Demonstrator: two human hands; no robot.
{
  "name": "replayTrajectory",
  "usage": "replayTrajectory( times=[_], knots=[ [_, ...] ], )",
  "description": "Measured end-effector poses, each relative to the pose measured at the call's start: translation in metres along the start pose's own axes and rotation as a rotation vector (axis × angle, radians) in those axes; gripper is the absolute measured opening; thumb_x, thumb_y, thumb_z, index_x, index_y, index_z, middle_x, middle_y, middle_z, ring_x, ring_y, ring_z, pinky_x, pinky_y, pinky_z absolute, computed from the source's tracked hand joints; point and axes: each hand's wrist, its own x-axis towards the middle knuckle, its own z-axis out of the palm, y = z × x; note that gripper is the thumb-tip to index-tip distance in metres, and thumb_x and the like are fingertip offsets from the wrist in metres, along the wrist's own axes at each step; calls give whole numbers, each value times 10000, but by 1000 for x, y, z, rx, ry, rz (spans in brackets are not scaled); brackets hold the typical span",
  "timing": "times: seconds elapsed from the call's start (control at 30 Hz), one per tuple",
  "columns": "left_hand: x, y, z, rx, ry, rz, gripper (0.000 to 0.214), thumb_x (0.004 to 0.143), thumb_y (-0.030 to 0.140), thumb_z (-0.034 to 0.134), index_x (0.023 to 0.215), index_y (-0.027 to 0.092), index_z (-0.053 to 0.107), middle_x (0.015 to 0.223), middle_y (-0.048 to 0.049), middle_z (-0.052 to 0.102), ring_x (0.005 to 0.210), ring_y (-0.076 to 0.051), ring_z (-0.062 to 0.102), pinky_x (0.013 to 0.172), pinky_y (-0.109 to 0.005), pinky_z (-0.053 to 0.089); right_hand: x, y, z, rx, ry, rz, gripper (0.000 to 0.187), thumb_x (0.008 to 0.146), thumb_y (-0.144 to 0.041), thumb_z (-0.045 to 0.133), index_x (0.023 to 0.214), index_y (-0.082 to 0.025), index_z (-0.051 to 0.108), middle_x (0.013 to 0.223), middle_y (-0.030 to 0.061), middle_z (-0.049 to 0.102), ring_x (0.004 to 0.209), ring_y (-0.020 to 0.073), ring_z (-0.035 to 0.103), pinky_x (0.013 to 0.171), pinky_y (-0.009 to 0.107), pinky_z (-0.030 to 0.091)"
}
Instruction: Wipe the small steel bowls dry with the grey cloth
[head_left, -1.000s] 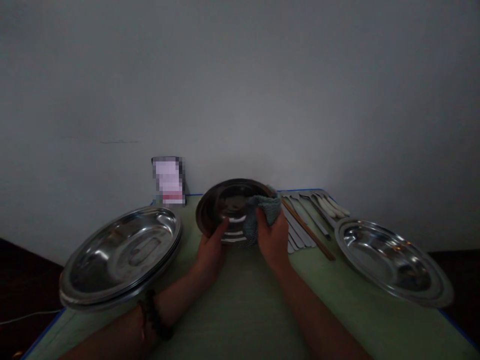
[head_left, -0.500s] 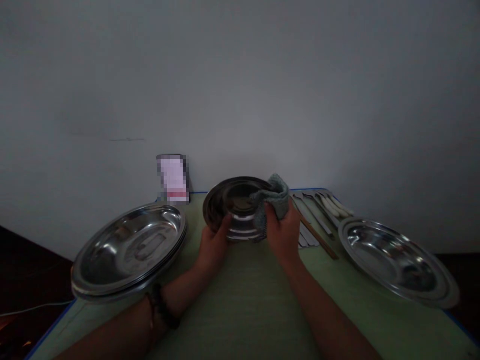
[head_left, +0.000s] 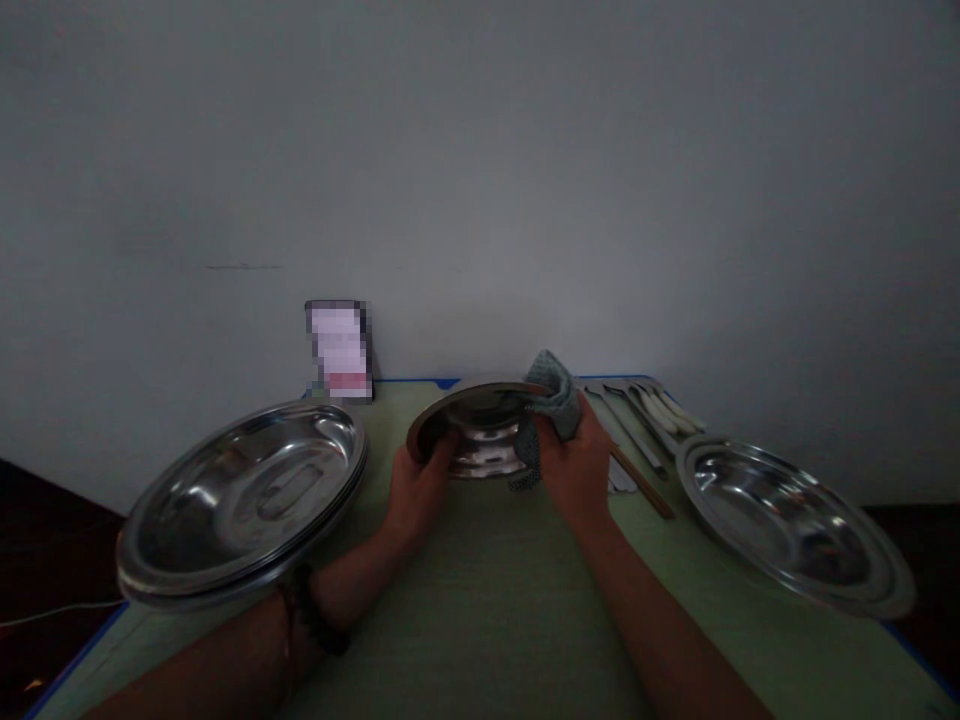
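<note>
Between my hands a shiny metal dish (head_left: 487, 440) is held tilted above the table. My left hand (head_left: 420, 490) grips its left rim, the thumb inside and the other fingers mostly hidden underneath. A grey-green cloth (head_left: 553, 385) is bunched in my right hand (head_left: 577, 455), which is closed on it at the dish's right rim. Part of the cloth hangs down over the dish's edge. Just right of that hand lie wooden chopsticks (head_left: 645, 485).
Stacked metal dishes (head_left: 131, 545) stand at the left of the green table (head_left: 480, 620). Another metal dish (head_left: 892, 575) sits at the right edge. Several utensils (head_left: 637, 440) and white-handled spoons (head_left: 667, 405) lie behind it. A phone (head_left: 341, 350) leans against the wall.
The dish has tipped, so its inside shows less and its far rim sits lower. Both hands keep their hold. My view has shifted slightly.
</note>
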Motion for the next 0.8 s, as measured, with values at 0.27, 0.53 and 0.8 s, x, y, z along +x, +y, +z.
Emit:
replayTrajectory(
  times=[0.27,0.53,0.8],
  knots=[
    [-4,-7,17,-204,-126,-163,464,739,420,658,1135,185,598,1078,-94,695,919,-243,669,749,-377,556,-14,-3,15,137,-4,170,247,807,-386,563,926,-181,636,886,72,688,846,215,633,781,383,474],
    [-5,-5,6,-192,-114,-78,463,693,418,693,1083,176,627,1079,-71,687,984,-250,634,756,-328,544,-4,10,4,48,71,114,252,770,-370,596,918,-171,644,874,74,697,824,230,631,762,385,473],
    [-6,3,16,-228,-80,-191,444,756,432,630,1128,192,597,1076,-76,698,914,-234,671,724,-345,556,-14,1,14,144,30,201,296,812,-417,545,935,-168,647,922,79,698,882,220,637,793,372,470]
  ],
)
